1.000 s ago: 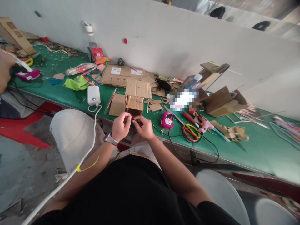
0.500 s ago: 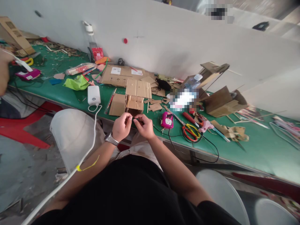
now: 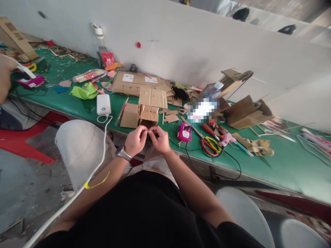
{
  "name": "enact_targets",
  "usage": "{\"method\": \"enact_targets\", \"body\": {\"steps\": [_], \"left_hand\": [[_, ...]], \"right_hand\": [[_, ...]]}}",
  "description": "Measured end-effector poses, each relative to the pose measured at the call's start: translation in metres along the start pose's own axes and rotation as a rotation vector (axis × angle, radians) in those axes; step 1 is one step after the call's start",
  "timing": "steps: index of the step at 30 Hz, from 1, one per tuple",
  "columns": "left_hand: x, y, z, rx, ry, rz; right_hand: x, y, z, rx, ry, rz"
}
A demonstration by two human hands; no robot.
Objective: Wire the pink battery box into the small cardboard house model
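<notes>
At the left hand (image 3: pixel 136 140), closed to a narrow pinch, thumb against fingertip; at the right hand (image 3: pixel 159 139), closed the same way, with fingertips meeting or nearly so. Cannot tell of anything held between them, too small to make out. Just beyond the fingertips, can see the small cardboard box (image 3: pixel 149 113) at the front edge of the green bench (image 3: pixel 284 165), with its dark open end toward the hands. Beside it to the left, can see a flat cardboard panel (image 3: pixel 129 115); to the right, loose cardboard scraps (image 3: pixel 171 118). Nearest the right hand on its outer side, can see a purple socket block (image 3: pixel 184 133), and farther right scissors (image 3: pixel 212 147) with red and yellow handles near a pink glue gun (image 3: pixel 227 138). Left of the panel, can see a white power bank (image 3: pixel 103 104); on the left wrist, a metal watch (image 3: pixel 123 153). At the far left edge, can see another person's arm (image 3: pixel 4 79), cut off and blurred.
</notes>
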State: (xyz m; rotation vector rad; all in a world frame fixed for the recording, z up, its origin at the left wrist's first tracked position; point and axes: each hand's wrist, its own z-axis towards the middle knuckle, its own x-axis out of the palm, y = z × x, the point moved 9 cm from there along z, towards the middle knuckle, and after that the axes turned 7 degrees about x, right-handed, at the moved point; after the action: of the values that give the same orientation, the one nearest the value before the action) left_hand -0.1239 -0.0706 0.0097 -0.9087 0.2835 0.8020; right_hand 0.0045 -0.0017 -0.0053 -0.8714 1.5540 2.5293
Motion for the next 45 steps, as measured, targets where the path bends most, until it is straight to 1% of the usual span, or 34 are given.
{"method": "enact_targets", "body": {"steps": [3, 8, 19, 22, 26, 30, 40, 45], "left_hand": [[0.0004, 0.0011, -0.0006, -0.010, -0.002, -0.001], [-0.0009, 0.0019, -0.0014, -0.016, -0.023, -0.033], [0.0004, 0.0040, -0.0009, -0.043, -0.017, -0.025], [0.0039, 0.0061, -0.0018, -0.058, 0.007, -0.028], [0.0059, 0.0083, -0.0029, -0.070, 0.015, -0.032], [0.0054, 0.0081, -0.0026, -0.069, 0.015, -0.029], [0.0067, 0.0064, -0.0026, -0.074, 0.022, -0.021], [0.0076, 0.0082, -0.0031, -0.080, 0.010, -0.043]], "right_hand": [[0.0013, 0.0004, 0.0002, 0.005, 0.005, -0.018], [0.0040, 0.0035, -0.0009, -0.011, 0.055, 0.003], [0.0050, 0.0008, 0.0002, 0.003, 0.028, -0.030], [0.0050, 0.0010, 0.0006, -0.003, 0.028, -0.049], [0.0077, -0.0001, -0.0005, 0.002, 0.068, -0.066], [0.0102, -0.0004, -0.0026, 0.004, 0.107, -0.030], [0.0035, 0.0019, -0.0029, 0.005, 0.037, 0.011], [0.0045, 0.0013, -0.0030, 0.011, 0.045, 0.019]]}}
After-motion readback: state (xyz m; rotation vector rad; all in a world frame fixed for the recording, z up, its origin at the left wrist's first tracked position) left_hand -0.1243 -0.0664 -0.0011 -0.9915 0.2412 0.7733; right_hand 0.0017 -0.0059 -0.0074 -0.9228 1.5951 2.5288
